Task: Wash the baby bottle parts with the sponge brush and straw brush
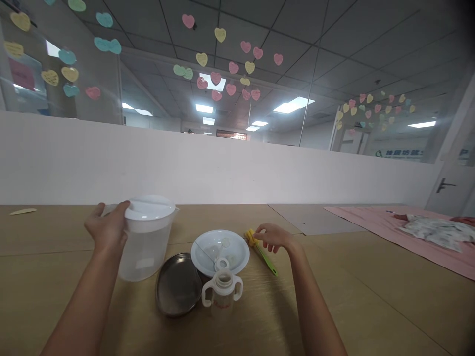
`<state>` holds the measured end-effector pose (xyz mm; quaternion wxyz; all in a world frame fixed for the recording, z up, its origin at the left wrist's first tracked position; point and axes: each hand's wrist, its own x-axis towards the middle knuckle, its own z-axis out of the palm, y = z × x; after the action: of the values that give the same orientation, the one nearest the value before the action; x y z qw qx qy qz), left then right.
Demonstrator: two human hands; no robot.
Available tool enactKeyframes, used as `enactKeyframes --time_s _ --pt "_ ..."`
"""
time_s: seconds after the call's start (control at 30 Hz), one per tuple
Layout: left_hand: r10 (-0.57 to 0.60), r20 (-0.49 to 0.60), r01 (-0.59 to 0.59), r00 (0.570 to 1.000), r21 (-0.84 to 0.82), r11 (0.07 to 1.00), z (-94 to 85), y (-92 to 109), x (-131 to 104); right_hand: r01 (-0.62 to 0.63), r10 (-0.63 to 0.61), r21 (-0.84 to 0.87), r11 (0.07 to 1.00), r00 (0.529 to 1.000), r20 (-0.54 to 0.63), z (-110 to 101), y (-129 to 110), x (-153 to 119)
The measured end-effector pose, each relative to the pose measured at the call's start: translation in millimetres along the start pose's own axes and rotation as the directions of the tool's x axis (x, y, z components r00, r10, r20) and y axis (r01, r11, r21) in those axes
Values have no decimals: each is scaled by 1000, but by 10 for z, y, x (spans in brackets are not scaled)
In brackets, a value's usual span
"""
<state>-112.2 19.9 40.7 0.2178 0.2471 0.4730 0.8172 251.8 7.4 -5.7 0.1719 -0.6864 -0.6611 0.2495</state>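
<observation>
My left hand grips the handle of a clear plastic pitcher with a white lid, its thumb against the lid's edge. The pitcher stands upright at the left. My right hand hovers with loosely bent, parted fingers beside the yellow sponge head of a bottle brush with a green handle; whether a fingertip touches it I cannot tell. Between my hands sits a white bowl with small clear parts in it. In front stands a baby bottle with two white handles, its top uncapped.
An oval metal tray lies between the pitcher and the bottle. On the right, a pink cloth carries a patterned garment. A low white wall with glass above bounds the brown table at the back.
</observation>
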Motion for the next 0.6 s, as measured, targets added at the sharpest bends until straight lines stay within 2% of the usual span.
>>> enactKeyframes --time_s 0.2,0.37,0.43,0.47,0.57,0.6 --pt "-8 24 6 1000 81 997 -47 -180 222 -162 168 -63 985 981 93 149 267 303" --pt "50 74 -74 996 376 924 -163 -290 419 -260 272 -95 961 950 152 334 515 509" --pt "55 125 -114 991 537 836 -215 -241 444 -291 306 -109 951 937 169 403 593 572" --pt "44 166 -140 985 632 762 -242 -182 433 -304 321 -115 946 932 172 434 626 603" --pt "-24 265 -226 964 864 451 -318 113 284 -329 347 -126 936 922 172 503 707 697" --pt "-13 244 -220 970 895 387 -334 233 194 -329 348 -129 935 922 172 519 730 726"
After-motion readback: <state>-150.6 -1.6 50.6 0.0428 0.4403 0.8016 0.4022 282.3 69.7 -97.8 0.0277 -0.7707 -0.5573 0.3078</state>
